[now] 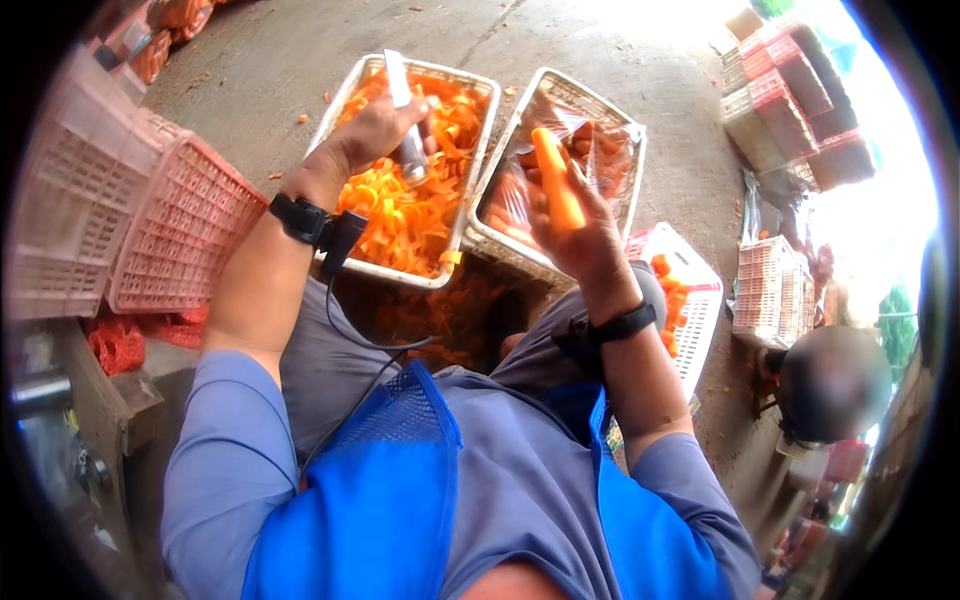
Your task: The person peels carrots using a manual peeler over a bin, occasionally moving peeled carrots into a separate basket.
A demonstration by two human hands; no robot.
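My left hand (378, 132) is closed around a long metal peeler (397, 82) with a pale upper end, above a white crate (493, 95) full of orange carrot peelings (390, 225). In my right hand (592, 232) is a bright orange carrot (556, 178), held upright along the fingers with its tip pointing away from me. Beneath it stands a second crate (638, 165), lined with clear plastic and holding carrots (512, 205). The peeler and the carrot are apart.
A white crate (703, 300) with orange carrots is beside my right knee. Pink and white crates (190, 225) stack at left above a red mesh bag (115, 345). More crates (790, 100) stand far right, near a blurred person (832, 385). Peelings lie between my legs.
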